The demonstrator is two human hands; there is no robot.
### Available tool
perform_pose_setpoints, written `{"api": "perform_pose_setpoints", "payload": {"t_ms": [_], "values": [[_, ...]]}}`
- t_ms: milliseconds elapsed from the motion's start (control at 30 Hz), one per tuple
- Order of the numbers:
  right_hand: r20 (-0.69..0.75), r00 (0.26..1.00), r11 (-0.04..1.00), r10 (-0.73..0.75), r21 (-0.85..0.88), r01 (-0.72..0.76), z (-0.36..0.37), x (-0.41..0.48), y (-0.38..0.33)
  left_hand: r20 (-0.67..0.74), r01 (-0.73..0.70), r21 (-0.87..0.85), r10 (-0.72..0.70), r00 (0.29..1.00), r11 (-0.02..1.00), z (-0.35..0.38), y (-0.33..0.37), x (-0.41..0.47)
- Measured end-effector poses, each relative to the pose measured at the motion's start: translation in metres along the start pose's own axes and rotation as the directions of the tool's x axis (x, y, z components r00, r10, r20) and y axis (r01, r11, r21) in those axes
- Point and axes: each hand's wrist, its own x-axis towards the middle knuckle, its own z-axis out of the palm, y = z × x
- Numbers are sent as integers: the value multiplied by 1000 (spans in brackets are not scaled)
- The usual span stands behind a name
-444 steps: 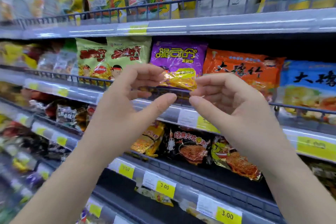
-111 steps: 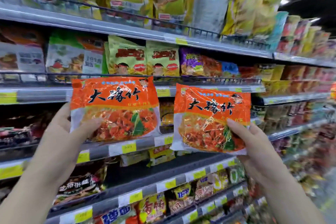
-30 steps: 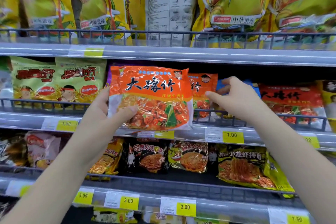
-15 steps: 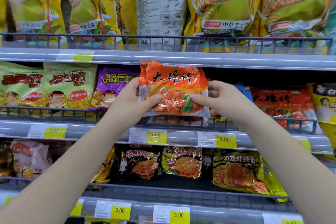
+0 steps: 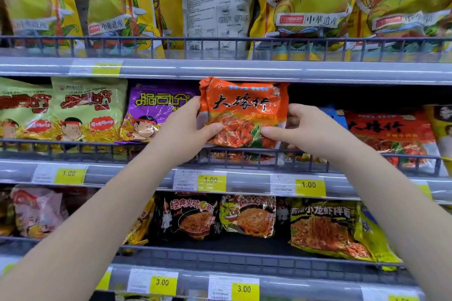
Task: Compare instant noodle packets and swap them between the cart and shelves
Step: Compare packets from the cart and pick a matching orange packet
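An orange instant noodle packet [image 5: 244, 110] with black characters is upright at the middle shelf, just above its dark wire rail [image 5: 97, 151]. My left hand [image 5: 186, 132] grips the packet's left edge, thumb across the front. My right hand [image 5: 303, 129] grips its right edge the same way. Under the packet another orange packet [image 5: 234, 156] lies behind the rail. The cart is out of view.
A purple packet [image 5: 156, 115] and green packets [image 5: 88, 110] stand left of it; a red packet [image 5: 389, 134] stands right. Large yellow bags [image 5: 305, 2] fill the shelf above. Black and yellow packets [image 5: 247, 217] sit below. Yellow price tags [image 5: 309, 186] line the shelf edges.
One second ago my left hand alone held the packet while my right hand reached into the shelf. Both hands now hold it, and it has moved right and deeper into the shelf slot.
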Motion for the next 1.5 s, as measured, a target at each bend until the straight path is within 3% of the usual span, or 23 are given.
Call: {"api": "perform_pose_setpoints", "payload": {"t_ms": [233,567,767,933,1100,1233,1400,1500], "values": [[110,993,998,36,-52,-30,-6,4,-5,84,35,139,-47,995,990,-8,4,1],[166,979,978,122,-188,-90,-14,7,1,-7,8,180,-6,1000,984,-8,-5,-2],[143,977,985,160,-83,-149,-18,9,6,89,18,280,-45,995,960,-10,8,7],[103,987,990,122,-88,-113,-10,11,6,81,4,394,-38,996,919,-21,11,12],[89,988,985,130,-126,-118,-5,10,1,80,14,362,-46,996,932,-31,8,8],[108,984,987,144,-83,-136,-3,8,3,172,81,183,-113,979,980,-39,4,5],[93,985,986,148,-95,-139,-9,7,8,75,-23,388,-7,997,921,-22,6,17],[106,985,988,136,-82,-127,-9,9,8,76,-21,441,-13,997,897,-16,5,18]]}}
